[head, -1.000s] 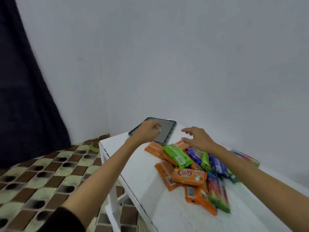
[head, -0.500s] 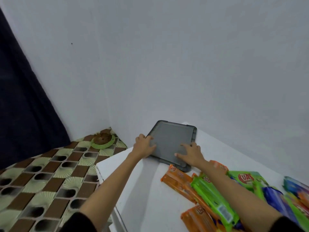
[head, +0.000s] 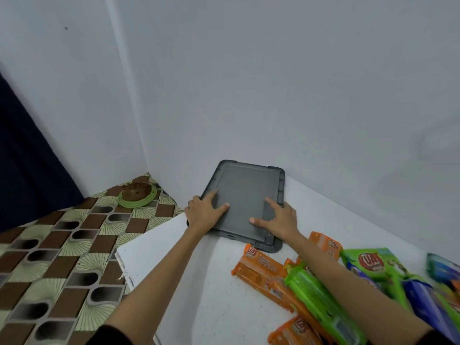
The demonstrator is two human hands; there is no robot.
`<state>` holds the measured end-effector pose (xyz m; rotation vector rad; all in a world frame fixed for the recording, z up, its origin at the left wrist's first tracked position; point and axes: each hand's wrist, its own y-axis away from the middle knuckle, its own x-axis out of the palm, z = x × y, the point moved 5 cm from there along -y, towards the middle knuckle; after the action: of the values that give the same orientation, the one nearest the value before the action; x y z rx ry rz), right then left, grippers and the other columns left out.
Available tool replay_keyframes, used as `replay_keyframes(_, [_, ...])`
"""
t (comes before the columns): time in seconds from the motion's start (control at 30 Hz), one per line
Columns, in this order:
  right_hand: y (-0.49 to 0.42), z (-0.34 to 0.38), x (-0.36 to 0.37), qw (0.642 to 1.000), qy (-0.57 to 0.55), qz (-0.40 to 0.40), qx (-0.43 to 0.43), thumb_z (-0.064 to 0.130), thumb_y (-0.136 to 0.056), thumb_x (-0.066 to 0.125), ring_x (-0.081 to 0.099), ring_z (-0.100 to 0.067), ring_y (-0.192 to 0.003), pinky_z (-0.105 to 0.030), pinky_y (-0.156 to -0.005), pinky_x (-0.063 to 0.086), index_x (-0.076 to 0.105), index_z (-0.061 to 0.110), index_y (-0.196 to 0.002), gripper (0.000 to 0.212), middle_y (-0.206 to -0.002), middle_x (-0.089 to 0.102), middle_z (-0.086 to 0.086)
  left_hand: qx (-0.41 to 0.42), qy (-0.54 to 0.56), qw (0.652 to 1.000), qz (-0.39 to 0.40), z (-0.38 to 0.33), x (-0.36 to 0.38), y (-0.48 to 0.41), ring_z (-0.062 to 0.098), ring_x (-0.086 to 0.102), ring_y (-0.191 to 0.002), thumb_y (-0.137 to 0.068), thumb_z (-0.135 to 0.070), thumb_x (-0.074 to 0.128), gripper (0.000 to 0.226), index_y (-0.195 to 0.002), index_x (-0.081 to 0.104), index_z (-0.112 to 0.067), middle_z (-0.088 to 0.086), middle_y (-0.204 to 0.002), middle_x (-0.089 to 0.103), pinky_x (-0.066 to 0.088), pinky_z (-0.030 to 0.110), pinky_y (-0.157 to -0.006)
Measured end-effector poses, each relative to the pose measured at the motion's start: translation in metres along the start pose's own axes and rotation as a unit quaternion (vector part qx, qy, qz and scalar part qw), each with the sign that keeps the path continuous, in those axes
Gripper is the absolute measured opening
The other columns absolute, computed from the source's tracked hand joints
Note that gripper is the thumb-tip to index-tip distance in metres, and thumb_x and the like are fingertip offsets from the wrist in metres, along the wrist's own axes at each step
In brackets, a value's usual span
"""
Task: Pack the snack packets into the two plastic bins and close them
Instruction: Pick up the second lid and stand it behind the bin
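The left hand's forefinger (head: 211,194) and thumb lie straight and spread on top of the gray lid (head: 245,195). Its other fingers reach the lid's left rim, where I cannot tell whether they curl under. The left hand (head: 202,215) sits at the lid's near left corner. The right hand (head: 281,220) mirrors it at the near right side, thumb and forefinger flat on the lid and its outer fingers at the right rim, also unclear.

The lid lies flat at the far left corner of the white table (head: 199,282), close to the wall (head: 298,95). A second gray rim shows under its near right corner.

The packets (head: 261,267), orange, green and blue, lie heaped on the table just beside the lid, partly under the right forearm.

On the patterned floor (head: 62,245) stands a green dish (head: 137,195), with a dark curtain (head: 25,158) at the left.
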<state>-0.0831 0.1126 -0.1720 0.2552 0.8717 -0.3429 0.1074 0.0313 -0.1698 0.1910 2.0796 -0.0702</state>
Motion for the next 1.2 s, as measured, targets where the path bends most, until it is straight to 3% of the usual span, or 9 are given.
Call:
replay_keyframes(0.13, [0.007,0.014,-0.013,0.99,-0.12,-0.051,-0.059,0.037,-0.069,0.079,0.01,-0.029,-0.144,-0.041,-0.116,0.017,0.039,0.023,-0.14,0.083,-0.155,0.01,-0.014,0.0,0.054,0.995,-0.083,-0.009,-0.021,0.017,0.036,0.033,-0.124,-0.079,-0.062,0.055,0.074,-0.143,0.028,-0.037,0.021,-0.131,0.035,0.031,0.041,-0.103])
replay_keyframes(0.23, [0.017,0.031,-0.042,0.973,-0.167,-0.124,-0.103,0.03,-0.068,0.081,0.012,-0.028,-0.144,-0.039,-0.116,0.02,0.04,0.023,-0.14,0.083,-0.153,0.01,-0.014,0.047,0.107,0.983,-0.14,-0.031,-0.051,0.029,0.035,0.031,-0.122,-0.076,-0.059,0.062,0.08,-0.144,0.026,-0.038,0.019,-0.13,0.032,0.035,0.043,-0.1])
replay_keyframes(0.47, [0.07,0.051,-0.15,0.945,-0.115,-0.247,-0.18,0.031,-0.072,0.078,0.011,-0.029,-0.142,-0.031,-0.115,0.016,0.028,0.025,-0.145,0.089,-0.15,0.006,-0.016,0.166,0.13,0.954,-0.213,-0.119,-0.112,0.078,0.035,0.031,-0.127,-0.079,-0.054,0.062,0.083,-0.147,0.019,-0.034,0.019,-0.137,0.025,0.036,0.044,-0.105])
replay_keyframes(0.77, [0.221,-0.03,-0.301,0.916,-0.052,-0.359,-0.171,0.034,-0.067,0.08,0.015,-0.032,-0.139,-0.031,-0.114,0.019,0.027,0.026,-0.146,0.095,-0.145,0.01,-0.017,0.306,0.181,0.913,-0.199,-0.262,-0.108,0.221,0.036,0.025,-0.131,-0.077,-0.051,0.066,0.088,-0.147,0.016,-0.033,0.02,-0.14,0.019,0.034,0.042,-0.107])
replay_keyframes(0.93, [0.326,-0.091,-0.378,0.896,-0.016,-0.415,-0.155,0.032,-0.064,0.083,0.022,-0.032,-0.133,-0.028,-0.113,0.022,0.03,0.025,-0.144,0.096,-0.139,0.015,-0.019,0.379,0.191,0.887,-0.182,-0.337,-0.088,0.319,0.034,0.031,-0.127,-0.072,-0.055,0.069,0.097,-0.147,0.012,-0.034,0.018,-0.136,0.019,0.041,0.039,-0.101])
replay_keyframes(1.03, [0.39,-0.129,-0.409,0.884,0.008,-0.442,-0.15,0.031,-0.064,0.084,0.022,-0.032,-0.132,-0.027,-0.113,0.022,0.029,0.024,-0.144,0.097,-0.138,0.016,-0.019,0.412,0.213,0.869,-0.172,-0.374,-0.072,0.379,0.034,0.035,-0.121,-0.07,-0.053,0.072,0.102,-0.148,0.01,-0.034,0.018,-0.132,0.022,0.044,0.036,-0.098])
replay_keyframes(1.2, [0.487,-0.194,-0.439,0.869,0.045,-0.483,-0.099,0.028,-0.064,0.084,0.021,-0.031,-0.132,-0.021,-0.109,0.021,0.027,0.027,-0.145,0.099,-0.138,0.015,-0.019,0.461,0.24,0.847,-0.113,-0.426,-0.028,0.474,0.038,0.028,-0.128,-0.065,-0.05,0.077,0.11,-0.148,0.005,-0.034,0.019,-0.136,0.017,0.038,0.041,-0.106])
